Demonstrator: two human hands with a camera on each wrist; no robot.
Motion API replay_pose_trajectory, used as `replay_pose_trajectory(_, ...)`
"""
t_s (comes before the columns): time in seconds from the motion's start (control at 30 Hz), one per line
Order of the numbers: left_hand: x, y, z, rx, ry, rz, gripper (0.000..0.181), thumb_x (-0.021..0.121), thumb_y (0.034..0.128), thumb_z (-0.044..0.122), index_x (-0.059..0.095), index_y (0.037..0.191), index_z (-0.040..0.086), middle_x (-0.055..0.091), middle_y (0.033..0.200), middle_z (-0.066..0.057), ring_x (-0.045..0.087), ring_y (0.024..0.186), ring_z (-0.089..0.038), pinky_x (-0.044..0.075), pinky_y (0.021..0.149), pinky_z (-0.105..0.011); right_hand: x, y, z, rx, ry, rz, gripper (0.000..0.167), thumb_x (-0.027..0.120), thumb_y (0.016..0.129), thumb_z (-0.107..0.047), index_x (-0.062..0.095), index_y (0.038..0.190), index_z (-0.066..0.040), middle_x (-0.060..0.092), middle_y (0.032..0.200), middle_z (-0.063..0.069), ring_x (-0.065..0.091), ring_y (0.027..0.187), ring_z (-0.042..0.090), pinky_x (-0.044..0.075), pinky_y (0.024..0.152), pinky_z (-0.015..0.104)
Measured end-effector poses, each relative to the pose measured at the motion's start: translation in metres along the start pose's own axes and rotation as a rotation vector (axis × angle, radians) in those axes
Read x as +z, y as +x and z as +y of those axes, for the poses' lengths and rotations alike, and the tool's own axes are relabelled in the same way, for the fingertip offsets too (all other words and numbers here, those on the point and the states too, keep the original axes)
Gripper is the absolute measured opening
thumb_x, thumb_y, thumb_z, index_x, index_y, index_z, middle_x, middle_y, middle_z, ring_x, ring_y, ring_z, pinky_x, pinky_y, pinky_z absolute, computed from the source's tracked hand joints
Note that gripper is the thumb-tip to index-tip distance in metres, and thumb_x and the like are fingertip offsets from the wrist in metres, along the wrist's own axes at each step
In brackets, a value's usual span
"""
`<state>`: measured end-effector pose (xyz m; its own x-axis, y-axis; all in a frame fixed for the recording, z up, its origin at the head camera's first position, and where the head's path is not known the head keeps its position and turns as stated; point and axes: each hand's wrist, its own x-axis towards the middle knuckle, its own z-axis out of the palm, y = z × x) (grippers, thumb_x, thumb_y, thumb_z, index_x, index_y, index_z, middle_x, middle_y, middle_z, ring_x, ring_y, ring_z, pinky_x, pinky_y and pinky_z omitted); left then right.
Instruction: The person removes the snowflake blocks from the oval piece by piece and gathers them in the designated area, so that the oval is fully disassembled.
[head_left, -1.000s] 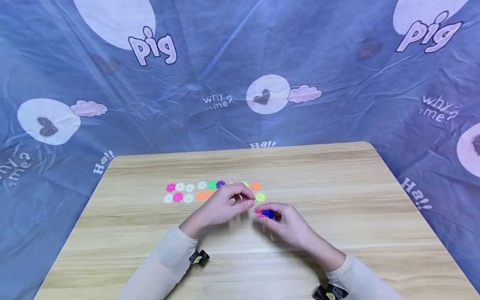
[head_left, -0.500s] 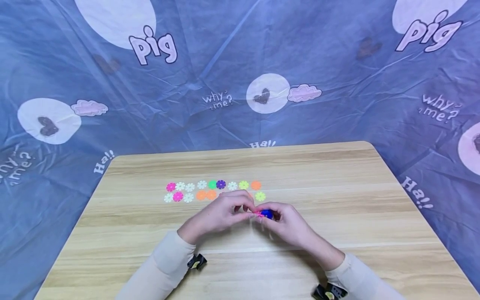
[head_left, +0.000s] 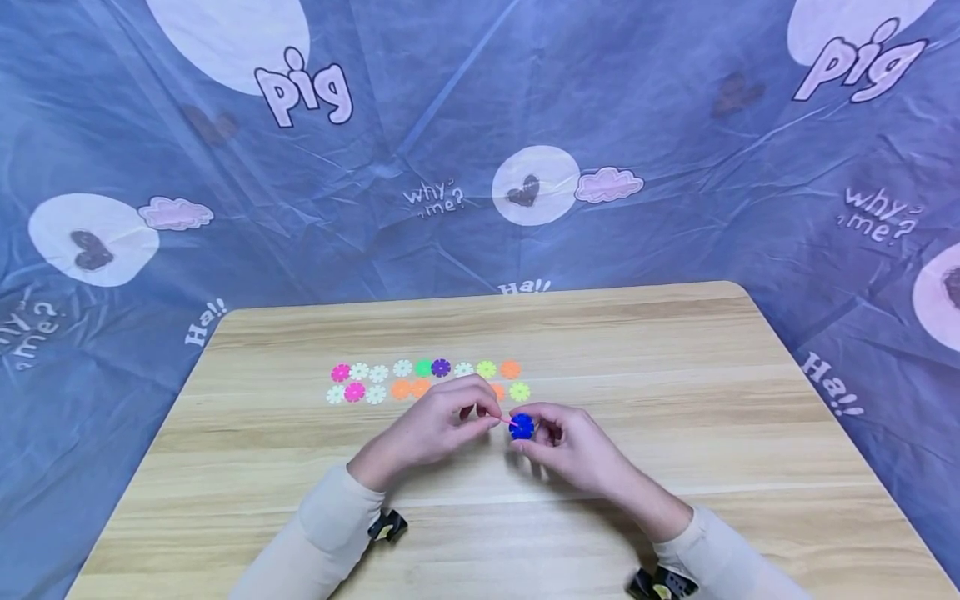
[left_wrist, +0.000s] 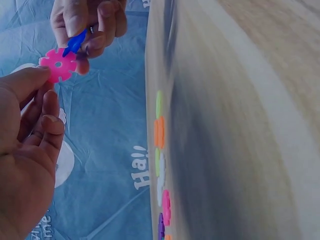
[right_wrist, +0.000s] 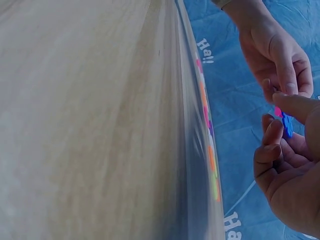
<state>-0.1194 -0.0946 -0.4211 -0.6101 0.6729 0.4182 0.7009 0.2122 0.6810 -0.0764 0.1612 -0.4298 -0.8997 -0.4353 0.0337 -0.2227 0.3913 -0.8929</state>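
My left hand (head_left: pixel 438 423) pinches a pink notched plastic disc (left_wrist: pixel 64 74) between thumb and fingertips. A blue notched disc (head_left: pixel 521 427) is held by its edge in my right hand (head_left: pixel 576 443). Both hands are raised over the middle of the table, fingertips close together. In the left wrist view, the pink disc faces the camera with its centre hole showing, and the blue disc (left_wrist: pixel 75 43) stands edge-on at its rim, crosswise to it. Whether their notches are fully interlocked cannot be seen. Only a bit of pink shows beside the blue in the right wrist view.
Two rows of loose notched discs lie flat on the wooden table (head_left: pixel 675 367) beyond my hands, including a purple disc (head_left: pixel 441 367), an orange disc (head_left: pixel 510 369) and a yellow-green disc (head_left: pixel 519 391). My left hand hides part of the nearer row. A printed blue cloth (head_left: pixel 450 100) hangs behind.
My left hand came down and right to the pink disc and took hold of it, then drew slightly back left. The blue disc has turned its face towards the head camera.
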Motion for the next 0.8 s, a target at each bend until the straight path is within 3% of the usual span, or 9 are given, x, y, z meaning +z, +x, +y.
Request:
replay_pose_trajectory(0.23, 0.0033, -0.003, -0.0017, 0.012, -0.038, 0.019, 0.01, 0.075, 0.0974, 0.0, 0.074, 0.105, 0.006, 0.074, 0.102, -0.006, 0.064, 0.088, -0.01, 0.059, 0.076, -0.023, 0.0, 0.0008, -0.002, -0.028, -0.03, 0.004, 0.041, 0.08, 0.096, -0.009, 0.07, 0.134, 0.004, 0.069, 0.08, -0.002, 0.059, 0.068, 0.003, 0.052, 0.058, 0.021)
replay_pose_trajectory(0.4, 0.005, -0.0047, -0.0026, 0.014, -0.038, 0.039, 0.009, 0.076, 0.097, 0.001, 0.075, 0.104, 0.006, 0.073, 0.101, -0.004, 0.062, 0.087, -0.009, 0.057, 0.075, -0.023, -0.0007, 0.001, -0.0032, 0.004, -0.005, -0.007, 0.045, 0.08, 0.097, -0.011, 0.068, 0.138, 0.003, 0.069, 0.082, -0.001, 0.06, 0.07, 0.004, 0.053, 0.061, 0.021)
replay_pose_trajectory(0.63, 0.0053, -0.0069, -0.0036, 0.051, -0.012, 0.062, 0.011, 0.076, 0.0982, 0.002, 0.076, 0.106, 0.009, 0.072, 0.1, -0.001, 0.061, 0.086, -0.007, 0.056, 0.073, -0.02, -0.0011, 0.0016, -0.006, 0.034, 0.06, -0.031, 0.049, 0.079, 0.098, -0.015, 0.066, 0.141, 0.004, 0.069, 0.08, 0.002, 0.057, 0.063, 0.004, 0.047, 0.054, 0.02)
replay_pose_trajectory(0.8, 0.0062, -0.0089, -0.0024, 0.039, 0.039, 0.062, 0.011, 0.079, 0.0965, 0.007, 0.078, 0.107, 0.01, 0.073, 0.103, 0.0, 0.064, 0.091, -0.008, 0.058, 0.08, -0.021, 0.0009, 0.0035, -0.0076, 0.02, 0.076, -0.037, 0.049, 0.08, 0.098, -0.016, 0.066, 0.141, 0.003, 0.069, 0.08, 0.004, 0.057, 0.063, 0.004, 0.048, 0.053, 0.019)
